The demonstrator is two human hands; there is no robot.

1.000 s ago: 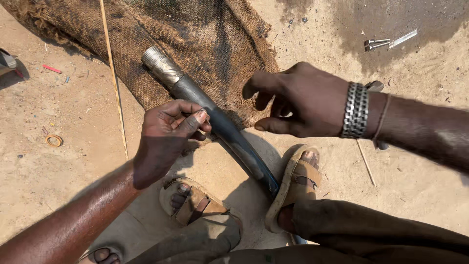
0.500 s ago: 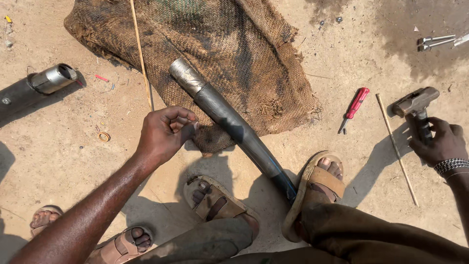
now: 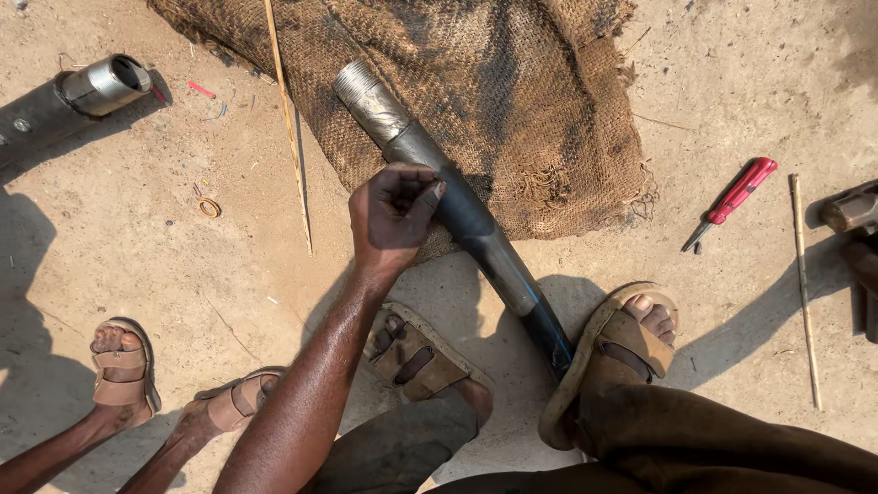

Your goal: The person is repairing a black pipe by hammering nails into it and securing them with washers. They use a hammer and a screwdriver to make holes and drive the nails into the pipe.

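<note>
Pipe: a long black pipe [image 3: 476,233] with a threaded grey metal end lay slanted across the sandy ground, its upper part resting on a brown burlap sack [image 3: 540,101].
Long axis: it ran from upper left to lower right; the threaded end pointed up-left over the sack, and the dark lower end ran down to the person's right sandal [image 3: 608,361].
Left hand: the left hand [image 3: 393,215] was curled against the pipe's mid-length just below the grey sleeve, fingers bent together and touching its near side; whether they fully wrapped it could not be told.
Right hand: only a sliver showed at the right edge of the view, beside a hammer head [image 3: 851,209]; its grip could not be told.
Handling: the pipe looked stiff and fairly heavy, judging from its thick wall and metal fitting; the smooth black surface would likely slip and roll in a bare palm.
Hold point: the best purchase appeared to be mid-length, near where the left hand sat, with the foot steadying the low end.
Surroundings: a red-handled screwdriver [image 3: 732,199] lay well apart to the right, a second pipe [image 3: 73,96] at upper left, and a thin stick [image 3: 288,119] just beside the sack.
</note>
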